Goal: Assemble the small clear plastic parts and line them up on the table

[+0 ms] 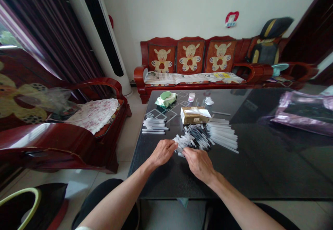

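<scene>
My left hand (163, 152) is closed in a pinch at the left edge of a heap of small whitish pen caps (185, 140). Across from it, my right hand (199, 162) has its fingers together at the near side of the same heap. What either hand holds is too small to make out. Dark pen refills (199, 135) lie in a bundle just beyond the caps. To their right, translucent white pen barrels (222, 134) are spread side by side. Whitish pens (155, 125) with dark ends lie in a stack on the left.
Behind the refills stands a tissue box (196, 119). A green wipes pack (166, 100), a small white jar (191, 97) and a crumpled tissue (208, 101) are farther back. A pinkish plastic bag (301, 126) lies at right on the black table (260, 167). Wooden seats surround it.
</scene>
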`<state>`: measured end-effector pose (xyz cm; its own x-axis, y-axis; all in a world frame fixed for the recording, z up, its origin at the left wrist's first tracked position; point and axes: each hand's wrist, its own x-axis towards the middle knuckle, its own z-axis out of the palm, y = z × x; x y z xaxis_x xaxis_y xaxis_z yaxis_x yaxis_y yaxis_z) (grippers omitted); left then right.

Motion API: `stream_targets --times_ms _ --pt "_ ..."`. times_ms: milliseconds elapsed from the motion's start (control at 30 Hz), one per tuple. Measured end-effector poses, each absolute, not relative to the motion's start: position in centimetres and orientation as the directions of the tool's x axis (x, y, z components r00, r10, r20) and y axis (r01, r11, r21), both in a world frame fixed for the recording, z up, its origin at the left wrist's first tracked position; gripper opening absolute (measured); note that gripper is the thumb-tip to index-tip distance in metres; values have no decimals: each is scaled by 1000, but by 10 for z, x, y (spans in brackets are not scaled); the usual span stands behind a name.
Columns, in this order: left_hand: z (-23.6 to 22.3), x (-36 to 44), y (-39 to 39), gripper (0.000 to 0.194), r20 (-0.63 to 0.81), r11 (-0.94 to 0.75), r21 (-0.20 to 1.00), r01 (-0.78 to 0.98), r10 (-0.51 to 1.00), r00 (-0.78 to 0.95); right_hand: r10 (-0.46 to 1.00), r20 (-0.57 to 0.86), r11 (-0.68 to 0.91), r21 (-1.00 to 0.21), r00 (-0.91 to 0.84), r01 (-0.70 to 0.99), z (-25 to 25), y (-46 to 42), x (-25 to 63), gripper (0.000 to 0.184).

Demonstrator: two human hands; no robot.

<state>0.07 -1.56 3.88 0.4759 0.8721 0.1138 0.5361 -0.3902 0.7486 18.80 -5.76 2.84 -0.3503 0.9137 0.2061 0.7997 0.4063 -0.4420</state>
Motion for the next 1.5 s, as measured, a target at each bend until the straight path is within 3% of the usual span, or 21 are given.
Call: stream_targets --times_ms 100,167,300,367,467,567,667,767,900,967,1033,1133,1233,1333,1500 --pt "39 0 -16 46 108 -377 764 524 875 472 915 231 401 -468 -330 787 27 -57 188 32" --pt "40 -2 -16 45 121 -400 773 492 855 504 933 191 356 -612 -305 706 24 -55 189 35" --pt "43 -6 -17 39 176 -485 766 422 790 588 929 -135 -5 -936 -345 353 15 -52 192 40" --pt "44 -6 -17 37 198 -520 755 399 762 617 866 -273 -200 -957 -420 211 13 -52 194 46" --pt "44 -5 -17 38 198 -531 749 396 750 632 808 -330 -306 -943 -487 131 14 -53 195 46" --pt "43 -5 -16 40 173 -499 754 428 779 603 861 -273 -229 -961 -430 152 16 -52 195 41" --pt "42 -5 -16 42 150 -459 757 465 814 560 922 -91 20 -960 -377 281 19 -50 193 39" --pt "40 -5 -15 44 129 -424 758 496 842 524 936 89 270 -801 -340 534 24 -50 190 37" --pt "35 -3 -12 48 74 -361 776 518 867 493 912 222 411 -504 -346 759 28 -54 189 33" --pt "34 -3 -12 50 47 -333 786 521 872 487 903 254 428 -458 -347 779 28 -54 189 32" --pt "33 -3 -11 50 37 -329 794 512 866 499 912 245 409 -523 -328 747 25 -53 190 33" --pt "35 -5 -13 46 87 -392 793 467 831 550 941 69 255 -788 -331 560 19 -50 193 36" --pt "37 -5 -15 41 169 -498 759 419 772 612 889 -208 -94 -955 -408 283 13 -49 195 41" --pt "39 -4 -16 40 211 -560 728 395 732 648 795 -329 -327 -940 -510 96 11 -50 195 47" --pt "39 -4 -16 41 165 -531 748 399 731 662 736 -373 -459 -888 -565 -11 11 -51 194 44"
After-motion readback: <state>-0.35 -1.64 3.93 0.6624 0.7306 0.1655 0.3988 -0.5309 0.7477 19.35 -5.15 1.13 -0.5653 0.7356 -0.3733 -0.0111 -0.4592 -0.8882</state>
